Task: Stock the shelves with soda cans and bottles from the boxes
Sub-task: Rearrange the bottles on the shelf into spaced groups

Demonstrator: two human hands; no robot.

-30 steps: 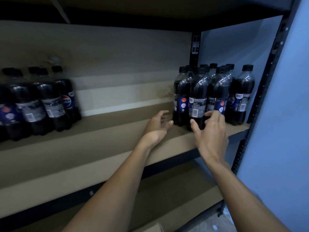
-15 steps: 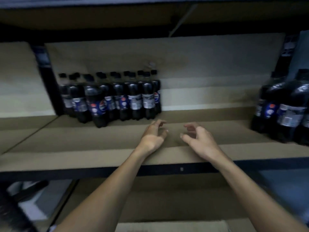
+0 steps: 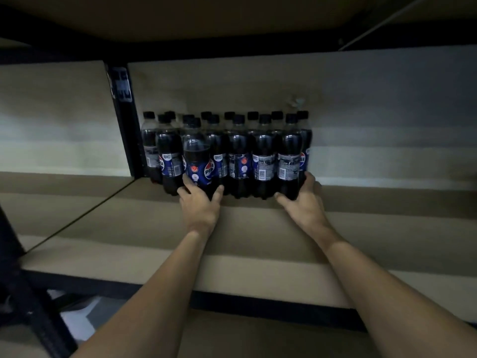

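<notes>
A tight cluster of dark Pepsi bottles (image 3: 240, 156) stands upright at the back of the cardboard-lined shelf (image 3: 232, 228), just beside a black upright (image 3: 124, 120). The left hand (image 3: 200, 205) wraps thumb and fingers round the base of the foremost bottle (image 3: 197, 161). The right hand (image 3: 304, 202) cups the rightmost front bottle (image 3: 289, 161) low down, seemingly gripping it in the dim light.

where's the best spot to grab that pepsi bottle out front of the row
Take the front bottle by its lower body, below the label, from the front: it stands upright ahead of the row, which crowds its sides. The left hand wraps it there.
</notes>
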